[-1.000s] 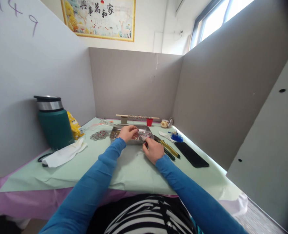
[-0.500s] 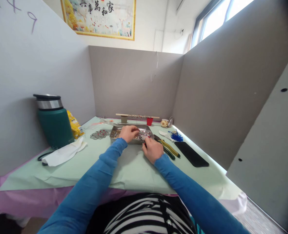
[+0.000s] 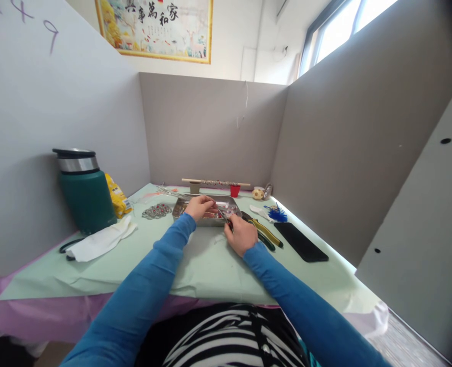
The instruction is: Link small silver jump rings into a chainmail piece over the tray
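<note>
Over the left part of a metal tray [image 3: 180, 220], my left hand [image 3: 202, 208] is closed in a pinch; what its fingertips hold is too small to make out. My right hand [image 3: 241, 235] is wrapped round small pliers [image 3: 223, 215], whose dark metal jaws point up and left toward my left fingertips. The pliers' handles are mostly hidden in the palm. Small beads and shiny bits lie in the tray beneath the hands. Left of the tray rests a heap of silvery chain with red beads [image 3: 156, 211].
Yellow-handled pliers [image 3: 267, 232] and a black phone [image 3: 300, 241] lie on the right. A blue tassel [image 3: 277, 213] is behind them. A green bottle [image 3: 86, 193] and white tissue [image 3: 102, 238] are at left. Behind the tray, a stick [image 3: 216, 182] spans a brown cup and a red cup [image 3: 234, 191].
My left hand has shifted slightly left and its wrist has turned a little. The pliers' jaws show more clearly, with my right hand almost in place.
</note>
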Tool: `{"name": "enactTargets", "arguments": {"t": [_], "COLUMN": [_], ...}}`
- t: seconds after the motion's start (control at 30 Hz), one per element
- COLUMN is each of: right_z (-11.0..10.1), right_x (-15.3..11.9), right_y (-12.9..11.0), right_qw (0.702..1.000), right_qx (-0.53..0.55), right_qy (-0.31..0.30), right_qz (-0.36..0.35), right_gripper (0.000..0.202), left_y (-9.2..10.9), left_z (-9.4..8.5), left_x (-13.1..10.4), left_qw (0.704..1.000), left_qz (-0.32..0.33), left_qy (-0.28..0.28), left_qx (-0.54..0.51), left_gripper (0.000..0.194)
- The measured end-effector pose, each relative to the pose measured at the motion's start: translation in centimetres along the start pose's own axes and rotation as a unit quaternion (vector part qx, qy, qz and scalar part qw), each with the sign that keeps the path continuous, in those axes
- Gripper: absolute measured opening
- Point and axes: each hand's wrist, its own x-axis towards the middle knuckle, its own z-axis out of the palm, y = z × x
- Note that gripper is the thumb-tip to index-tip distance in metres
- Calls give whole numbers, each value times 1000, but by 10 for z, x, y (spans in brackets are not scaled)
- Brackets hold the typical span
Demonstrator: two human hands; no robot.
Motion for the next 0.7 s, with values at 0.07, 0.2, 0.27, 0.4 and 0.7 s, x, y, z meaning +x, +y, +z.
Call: {"name": "enactTargets", "arguments": {"t": [0.07, 0.2, 0.27, 0.4, 0.7], "right_z": [0, -1, -2, -2, -1], "right_x": [0, 0, -1, -1, 0], "right_y": [1, 2, 1, 1, 1], "right_qw": [1000, 999, 999, 999, 1000], "right_qx": [14, 31, 35, 34, 17], "right_qy": [6, 12, 13, 12, 6], "right_qz": [0, -7, -10, -11, -14], "right_gripper": [20, 19, 19, 19, 20], "left_y": [-1, -4, -4, -4, -6], "left_z": [0, -1, -2, -3, 0], "left_x": [0, 2, 2, 2, 6], "left_qw": [1000, 999, 999, 999, 995], "left_qz": [-2, -1, -1, 4, 67], "left_qy": [4, 4, 2, 1, -8], "left_qx": [-18, -36, -41, -34, 76], "left_gripper": [4, 9, 12, 10, 9]}}
